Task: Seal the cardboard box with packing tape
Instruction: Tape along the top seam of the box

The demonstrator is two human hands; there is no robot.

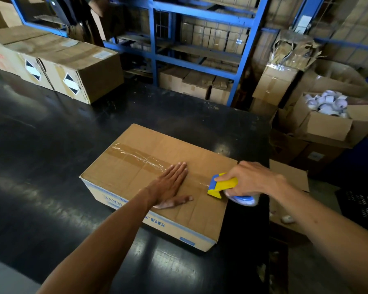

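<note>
The black table (40,132) has lots of bare room on the left. The cardboard box (200,213) sits near the table's right edge. The left hand (170,185) lies flat on the box top, fingers spread open. Clear tape (136,159) runs along the top. The right hand (249,179) grips a yellow tape dispenser (222,185) at the box's right edge.
</note>
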